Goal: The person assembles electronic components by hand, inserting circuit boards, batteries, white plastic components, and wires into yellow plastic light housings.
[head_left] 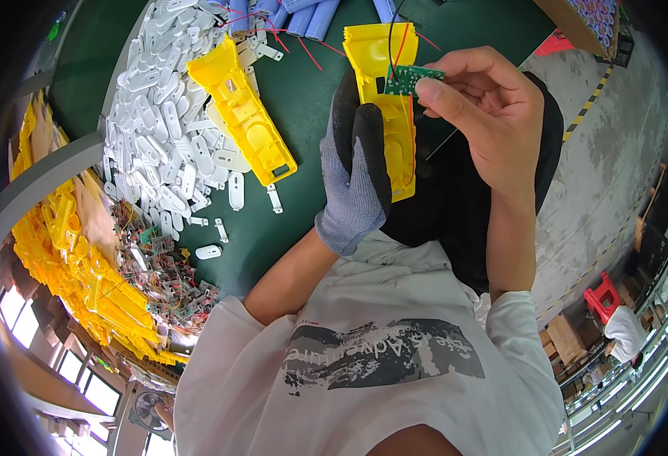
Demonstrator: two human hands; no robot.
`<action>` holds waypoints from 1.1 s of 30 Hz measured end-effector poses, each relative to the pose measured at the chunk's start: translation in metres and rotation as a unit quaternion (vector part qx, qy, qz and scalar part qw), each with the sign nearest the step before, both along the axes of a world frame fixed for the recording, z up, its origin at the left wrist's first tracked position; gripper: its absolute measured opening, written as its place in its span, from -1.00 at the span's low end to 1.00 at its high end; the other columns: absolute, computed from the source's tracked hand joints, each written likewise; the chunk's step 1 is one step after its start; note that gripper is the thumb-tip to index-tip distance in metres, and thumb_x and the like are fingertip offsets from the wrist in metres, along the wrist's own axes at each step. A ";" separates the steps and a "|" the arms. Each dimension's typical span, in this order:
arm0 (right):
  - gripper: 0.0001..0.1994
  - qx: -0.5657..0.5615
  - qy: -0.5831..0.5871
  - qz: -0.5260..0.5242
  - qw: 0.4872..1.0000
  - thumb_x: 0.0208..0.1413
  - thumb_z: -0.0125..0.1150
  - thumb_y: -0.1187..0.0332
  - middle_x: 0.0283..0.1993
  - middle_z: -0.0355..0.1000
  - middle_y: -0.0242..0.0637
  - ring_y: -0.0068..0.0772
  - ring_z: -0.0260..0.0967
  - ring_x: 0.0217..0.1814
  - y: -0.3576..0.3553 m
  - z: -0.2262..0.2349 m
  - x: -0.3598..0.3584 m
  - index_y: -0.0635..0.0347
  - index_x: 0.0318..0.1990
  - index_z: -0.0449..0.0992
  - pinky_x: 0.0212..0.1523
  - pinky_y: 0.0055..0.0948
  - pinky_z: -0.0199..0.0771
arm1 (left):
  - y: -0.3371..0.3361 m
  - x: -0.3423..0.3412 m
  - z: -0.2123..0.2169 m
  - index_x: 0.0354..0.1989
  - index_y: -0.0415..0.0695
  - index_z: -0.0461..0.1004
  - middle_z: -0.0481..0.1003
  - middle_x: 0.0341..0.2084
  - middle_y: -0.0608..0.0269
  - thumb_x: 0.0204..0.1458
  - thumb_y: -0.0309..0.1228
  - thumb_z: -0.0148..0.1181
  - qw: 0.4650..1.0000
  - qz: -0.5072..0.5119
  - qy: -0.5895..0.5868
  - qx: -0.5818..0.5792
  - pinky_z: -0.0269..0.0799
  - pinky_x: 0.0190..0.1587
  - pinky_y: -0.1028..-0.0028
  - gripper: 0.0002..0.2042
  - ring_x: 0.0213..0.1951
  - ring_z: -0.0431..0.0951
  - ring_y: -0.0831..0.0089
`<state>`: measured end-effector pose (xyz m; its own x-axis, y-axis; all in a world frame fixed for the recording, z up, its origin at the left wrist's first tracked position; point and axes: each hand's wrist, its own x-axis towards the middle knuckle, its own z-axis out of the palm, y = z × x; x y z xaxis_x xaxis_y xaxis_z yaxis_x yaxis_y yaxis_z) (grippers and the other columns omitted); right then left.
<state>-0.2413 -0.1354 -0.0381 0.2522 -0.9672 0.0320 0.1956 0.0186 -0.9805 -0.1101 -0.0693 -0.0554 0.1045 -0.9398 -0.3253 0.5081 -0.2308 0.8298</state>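
My left hand (354,167), in a grey glove with black-coated fingers, is closed around a yellow plastic housing half (399,152). The housing stands lengthwise toward me with its hollow inner side up. Between thumb and fingers my bare right hand (486,106) pinches a small green circuit board (408,79) over the upper part of the housing. Red and black wires run from the board; one red wire trails down along the housing's inside. To the left, a second yellow housing half (254,125) lies on the green table, partly on the white pieces.
A heap of small white plastic parts (159,114) covers the table's left. Blue cylindrical cells (315,17) with red wires lie at the far edge. Wired circuit boards (168,277) and yellow housings (75,251) are piled at left. A red stool (602,296) stands on the right.
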 end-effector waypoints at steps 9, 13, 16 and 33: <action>-0.83 -0.017 0.067 0.032 0.997 -0.04 0.37 0.50 -0.36 0.54 -0.28 -0.63 0.51 -0.36 0.006 -0.004 -0.004 0.32 -0.30 0.51 -0.31 -0.70 0.49 | 0.000 -0.002 -0.010 0.16 -0.23 0.19 0.45 -0.25 0.18 0.30 -0.24 -0.25 0.997 0.029 -0.056 -0.046 0.45 -0.30 0.51 -0.62 -0.34 0.49 0.55; -0.83 -0.028 0.075 0.019 0.997 -0.05 0.38 0.49 -0.37 0.54 -0.29 -0.65 0.50 -0.37 0.007 -0.005 -0.003 0.32 -0.31 0.52 -0.31 -0.70 0.48 | 0.003 0.004 -0.010 0.15 -0.15 0.20 0.42 -0.13 0.18 0.31 -0.18 -0.33 0.998 -0.029 -0.059 -0.026 0.54 -0.20 0.42 -0.61 -0.18 0.52 0.42; -0.82 -0.038 0.085 0.003 0.996 -0.06 0.39 0.49 -0.38 0.54 -0.29 -0.65 0.50 -0.37 0.008 -0.007 -0.001 0.32 -0.31 0.53 -0.31 -0.70 0.48 | 0.004 0.005 -0.010 0.15 -0.15 0.20 0.42 -0.13 0.18 0.30 -0.18 -0.32 0.995 -0.040 -0.084 -0.032 0.55 -0.21 0.42 -0.61 -0.19 0.53 0.42; -0.81 -0.016 0.090 -0.038 0.995 -0.07 0.39 0.52 -0.39 0.53 -0.26 -0.60 0.51 -0.35 0.012 0.000 0.000 0.36 -0.28 0.54 -0.28 -0.68 0.50 | 0.000 -0.003 -0.013 0.14 -0.32 0.23 0.49 -0.27 0.12 0.27 -0.37 -0.26 0.993 0.018 -0.097 -0.070 0.41 -0.20 0.50 -0.64 -0.27 0.47 0.53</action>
<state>-0.2409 -0.1233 -0.0384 0.1819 -0.9830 0.0232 0.0159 -0.0207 -0.9997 -0.1126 -0.0689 -0.0689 0.1872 -0.9689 -0.1618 0.3418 -0.0902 0.9354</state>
